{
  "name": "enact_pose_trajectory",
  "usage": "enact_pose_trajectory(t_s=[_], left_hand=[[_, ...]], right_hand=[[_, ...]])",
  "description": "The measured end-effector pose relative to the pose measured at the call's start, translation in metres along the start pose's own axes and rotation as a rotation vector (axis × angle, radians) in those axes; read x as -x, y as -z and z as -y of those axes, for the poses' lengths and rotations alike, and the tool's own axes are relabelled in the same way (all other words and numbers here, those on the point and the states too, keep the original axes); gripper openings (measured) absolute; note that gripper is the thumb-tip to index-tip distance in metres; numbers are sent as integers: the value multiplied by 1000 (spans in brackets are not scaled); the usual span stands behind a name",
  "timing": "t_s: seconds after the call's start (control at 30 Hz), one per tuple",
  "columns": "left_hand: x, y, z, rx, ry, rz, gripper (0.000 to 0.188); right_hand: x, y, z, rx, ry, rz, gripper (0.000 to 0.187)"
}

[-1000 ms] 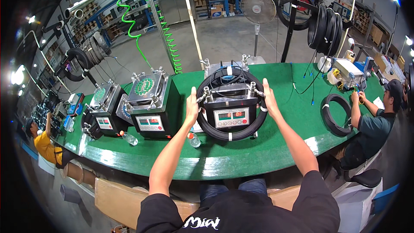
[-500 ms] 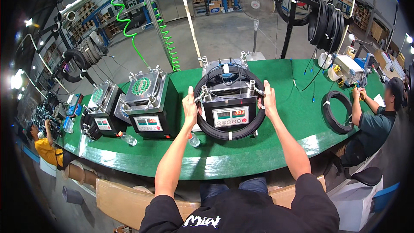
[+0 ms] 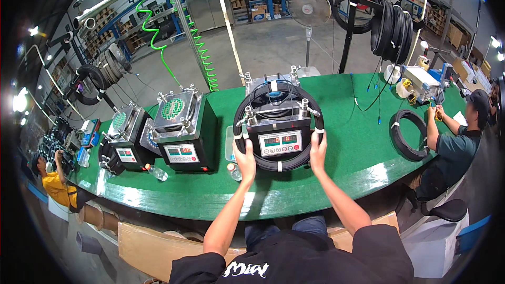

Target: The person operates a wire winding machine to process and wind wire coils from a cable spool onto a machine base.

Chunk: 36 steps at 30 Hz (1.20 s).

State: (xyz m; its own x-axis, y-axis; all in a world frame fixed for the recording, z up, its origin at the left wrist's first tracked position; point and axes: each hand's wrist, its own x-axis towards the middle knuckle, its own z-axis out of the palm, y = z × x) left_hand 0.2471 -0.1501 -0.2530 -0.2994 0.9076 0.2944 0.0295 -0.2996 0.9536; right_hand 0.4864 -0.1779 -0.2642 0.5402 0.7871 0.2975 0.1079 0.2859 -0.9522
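Observation:
A black cable coil (image 3: pixel 263 164), bound with white ties, rings the front of a curing-type machine (image 3: pixel 302 130) that has a lit red digital panel. My left hand (image 3: pixel 246 161) grips the coil's lower left side. On its lower right side my right hand (image 3: pixel 317 153) has hold of it, opposite the left. Parts of the fingers are hidden behind the coil. Metal clamp posts (image 3: pixel 304 106) on the machine stand inside the ring. A small clear bottle with an orange cap (image 3: pixel 234 171) is beside my left hand.
Two similar black machines (image 3: pixel 187 139) with lit panels stand to the left, a bottle (image 3: pixel 158 172) lying before them. Another cable coil (image 3: pixel 400 147) rests on the green table (image 3: pixel 357 171) to the right, near a co-worker (image 3: pixel 457 137). A second person (image 3: pixel 55 181) sits far left.
Both hands have slid down the coil's sides toward me, from its upper sides to its lower ones. The machine's display reading has changed. The coil has stayed nearly in place.

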Motion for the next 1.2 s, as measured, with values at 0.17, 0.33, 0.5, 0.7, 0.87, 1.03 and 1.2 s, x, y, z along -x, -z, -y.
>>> enact_pose_trajectory(t_s=[0.17, 0.33, 0.5, 0.7, 0.87, 1.03, 1.2], left_hand=[[34, 16, 11, -89, -44, 89, 75], [27, 24, 9, -244, 24, 145, 74], [15, 25, -2, -221, -28, 184, 66], [-63, 42, -29, -116, 148, 333, 58], [-136, 8, -82, -123, 86, 552, 58], [-158, -27, -97, -436, -7, 571, 67], [-145, -31, -102, -294, -65, 298, 61]], right_hand=[[53, -10, -14, 14, 120, 29, 57], [40, -2, -30, 123, 152, 58, 53], [30, 3, -18, 146, 181, 98, 56], [-55, 37, 6, -3, 17, 387, 58], [-139, 4, 81, 136, 258, 553, 61], [-151, -41, 109, 523, 330, 585, 44], [-141, -45, 109, 497, 409, 432, 36]])
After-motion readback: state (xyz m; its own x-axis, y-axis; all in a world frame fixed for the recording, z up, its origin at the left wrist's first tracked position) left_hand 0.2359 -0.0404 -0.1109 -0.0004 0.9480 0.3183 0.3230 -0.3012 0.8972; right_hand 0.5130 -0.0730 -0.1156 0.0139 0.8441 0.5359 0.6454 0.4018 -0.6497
